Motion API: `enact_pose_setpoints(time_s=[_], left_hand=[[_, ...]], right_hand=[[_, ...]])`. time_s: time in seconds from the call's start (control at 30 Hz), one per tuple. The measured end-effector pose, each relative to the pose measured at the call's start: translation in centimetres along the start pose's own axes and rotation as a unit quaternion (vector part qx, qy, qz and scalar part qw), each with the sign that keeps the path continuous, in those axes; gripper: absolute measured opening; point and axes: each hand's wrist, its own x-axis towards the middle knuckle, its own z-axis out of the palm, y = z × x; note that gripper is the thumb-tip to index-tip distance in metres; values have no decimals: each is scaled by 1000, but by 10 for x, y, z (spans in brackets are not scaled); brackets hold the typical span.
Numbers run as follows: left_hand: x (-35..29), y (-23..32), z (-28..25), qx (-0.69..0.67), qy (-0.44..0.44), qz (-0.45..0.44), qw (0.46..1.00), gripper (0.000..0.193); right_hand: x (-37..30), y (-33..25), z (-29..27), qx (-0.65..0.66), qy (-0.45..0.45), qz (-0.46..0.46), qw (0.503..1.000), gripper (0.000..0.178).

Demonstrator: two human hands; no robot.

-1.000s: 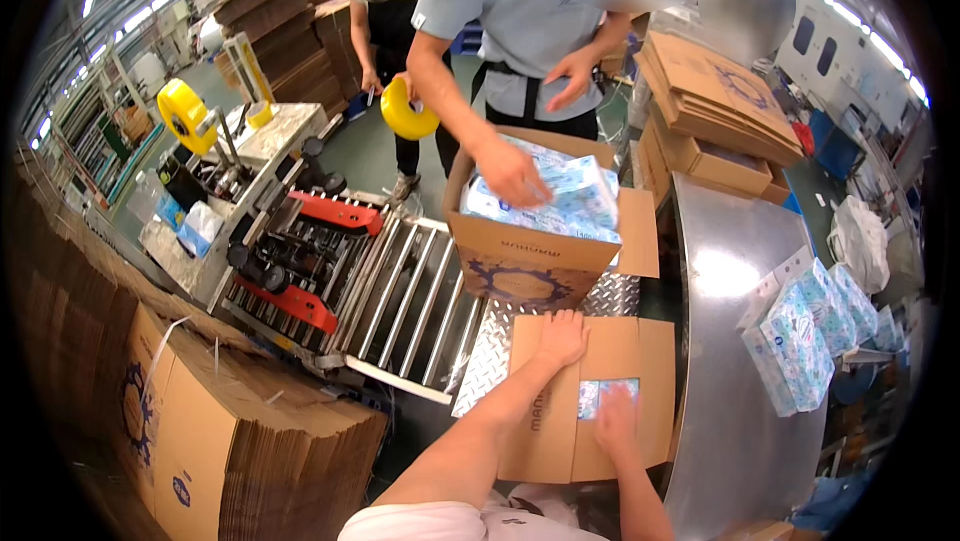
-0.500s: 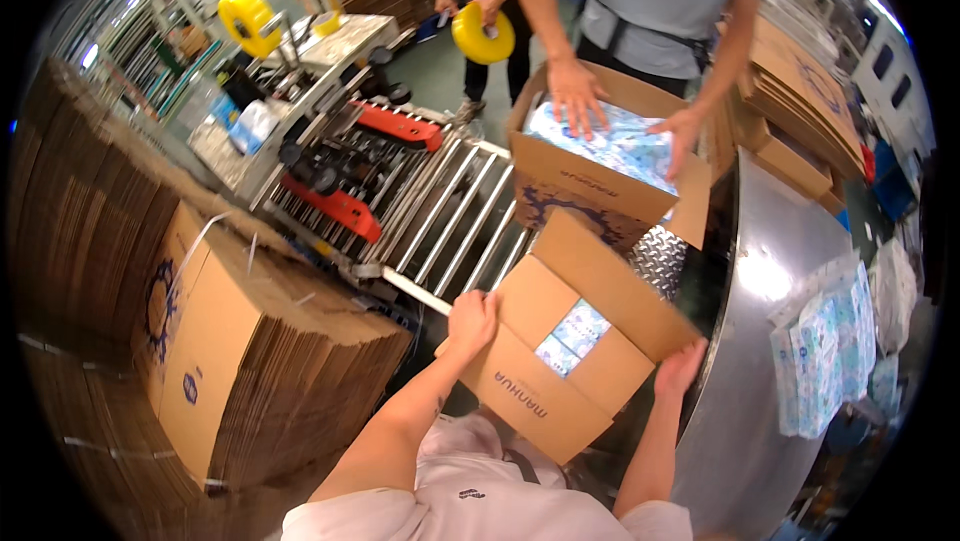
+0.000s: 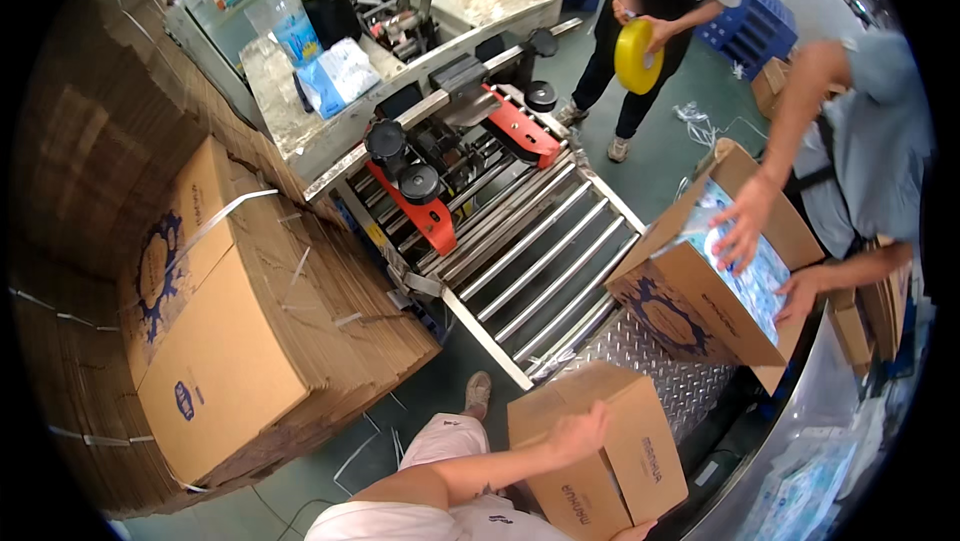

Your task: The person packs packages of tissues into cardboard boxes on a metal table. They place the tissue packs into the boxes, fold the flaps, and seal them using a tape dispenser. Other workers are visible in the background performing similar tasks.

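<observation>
A brown cardboard box point(image 3: 610, 456) stands in front of me at the lower middle, its top flaps folded down with a seam between them. My left hand point(image 3: 583, 433) is over its top, near the far-left flap. Motion smears those fingers, so their grip is unclear. At the near edge of the same box, my right hand point(image 3: 637, 532) holds the lower corner; most of this hand lies outside the picture. Beyond it, a co-worker's hand point(image 3: 738, 226) rests over blue-and-white packs point(image 3: 755, 276) in a second, open cardboard box point(image 3: 690, 316).
A roller conveyor point(image 3: 545, 271) with a red-railed machine point(image 3: 430, 216) lies ahead. Flat cartons point(image 3: 230, 341) are stacked on the left. A steel table point(image 3: 800, 421) with packs stands at right. Another person holds a yellow tape roll point(image 3: 637, 56). A diamond-plate surface point(image 3: 690, 391) adjoins the conveyor.
My view has swung leftward. The near box's flaps, partly open before with packs showing, now lie folded down. My left hand has moved from the box's side onto its top.
</observation>
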Motion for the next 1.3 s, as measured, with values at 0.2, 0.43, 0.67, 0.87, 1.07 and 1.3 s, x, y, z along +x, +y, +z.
enact_pose_setpoints(time_s=[0.2, 0.43, 0.67, 0.87, 1.07, 1.3], left_hand=[[71, 1, -83, -15, -12, 43, 999, 28], [194, -27, -181, 55, 28, 79, 995, 33], [275, -42, -244, 163, 102, 231, 954, 37], [231, -76, -261, 251, 70, 270, 927, 78], [267, -102, -308, 304, 208, 156, 917, 76], [272, -101, -358, 379, 144, 170, 898, 67]], right_hand=[[-26, -116, 73, 241, -91, 101, 961, 51], [-33, -167, 171, 322, -128, 154, 925, 59], [-79, -296, 263, 340, -100, 195, 915, 58], [-15, -372, 337, 47, -98, -16, 994, 43], [40, -461, 418, 151, -181, -105, 966, 36], [31, -488, 510, 127, -174, -202, 955, 28]])
